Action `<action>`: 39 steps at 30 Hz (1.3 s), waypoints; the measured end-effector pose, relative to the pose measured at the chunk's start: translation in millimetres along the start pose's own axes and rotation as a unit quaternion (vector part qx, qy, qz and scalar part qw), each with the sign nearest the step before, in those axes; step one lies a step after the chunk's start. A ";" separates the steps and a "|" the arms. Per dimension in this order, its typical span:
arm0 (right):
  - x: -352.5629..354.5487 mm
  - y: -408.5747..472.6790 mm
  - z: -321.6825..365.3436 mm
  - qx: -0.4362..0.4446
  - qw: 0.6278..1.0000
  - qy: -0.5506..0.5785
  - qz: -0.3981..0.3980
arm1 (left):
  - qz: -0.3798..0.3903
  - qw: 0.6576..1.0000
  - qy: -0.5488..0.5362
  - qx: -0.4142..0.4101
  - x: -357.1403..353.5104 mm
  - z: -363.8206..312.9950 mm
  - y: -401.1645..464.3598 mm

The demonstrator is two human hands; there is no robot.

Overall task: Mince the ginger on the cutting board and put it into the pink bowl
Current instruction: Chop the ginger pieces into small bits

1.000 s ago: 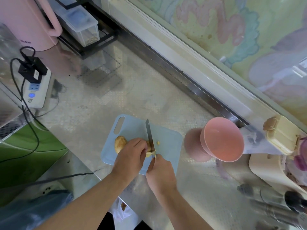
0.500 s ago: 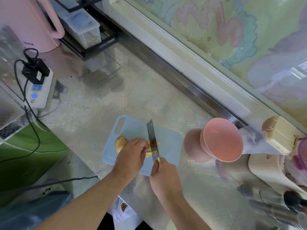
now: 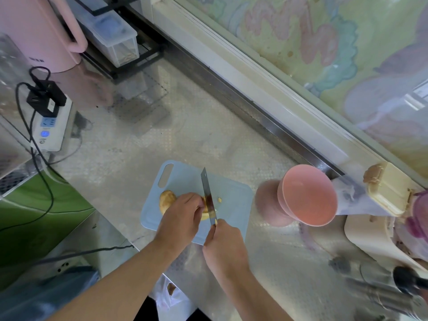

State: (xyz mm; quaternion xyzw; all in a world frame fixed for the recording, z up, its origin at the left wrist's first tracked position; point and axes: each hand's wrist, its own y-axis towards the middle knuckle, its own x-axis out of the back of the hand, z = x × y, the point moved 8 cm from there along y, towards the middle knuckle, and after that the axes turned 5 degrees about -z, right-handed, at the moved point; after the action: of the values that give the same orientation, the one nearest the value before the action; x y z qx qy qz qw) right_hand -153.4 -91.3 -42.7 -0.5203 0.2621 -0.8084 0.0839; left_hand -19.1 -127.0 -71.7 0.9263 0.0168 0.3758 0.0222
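Observation:
A light blue cutting board point(image 3: 231, 195) lies on the steel counter. On it is a tan piece of ginger point(image 3: 167, 199), with my left hand point(image 3: 183, 218) curled over its right part and holding it down. My right hand point(image 3: 223, 242) grips the handle of a knife point(image 3: 207, 193), whose blade stands edge-down on the ginger right beside my left fingers. A small cut bit of ginger point(image 3: 219, 199) lies just right of the blade. The pink bowl point(image 3: 308, 195) stands to the right of the board, empty as far as I can see.
A power strip point(image 3: 49, 128) with black plugs and cables sits at the left. A pink kettle point(image 3: 39, 31) and a clear box point(image 3: 113, 38) stand at the back left. Cream containers point(image 3: 389, 191) crowd the right side. A window ledge runs behind the counter.
The knife blade has risen and tilted slightly, then come down again on the ginger. My left hand stays on the ginger. One small cut piece lies to the right of the blade.

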 end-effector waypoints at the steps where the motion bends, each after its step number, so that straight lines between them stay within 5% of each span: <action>1: -0.7 0.7 0.7 -0.005 1.000 -0.006 0.005 | 0.000 1.000 -0.002 -0.001 -0.1 0.2 0.1; 8: -10.6 10.0 5.2 -0.037 0.999 -0.012 0.031 | 0.000 1.000 -0.006 -0.003 -0.8 3.8 -1.1; 18: -6.5 5.4 -4.7 -0.017 0.995 0.078 -0.052 | -0.001 0.999 -0.045 -0.003 8.0 -0.6 -2.7; 39: -2.3 -4.4 0.0 -0.015 0.999 0.029 -0.031 | -0.006 1.000 -0.020 0.011 5.6 5.1 1.9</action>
State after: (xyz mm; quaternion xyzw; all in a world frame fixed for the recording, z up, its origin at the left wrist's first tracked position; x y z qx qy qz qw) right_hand -151.8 -86.7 -42.2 -0.5061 0.2601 -0.8212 0.0432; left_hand -11.5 -128.8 -71.4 0.9338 0.0257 0.3567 0.0150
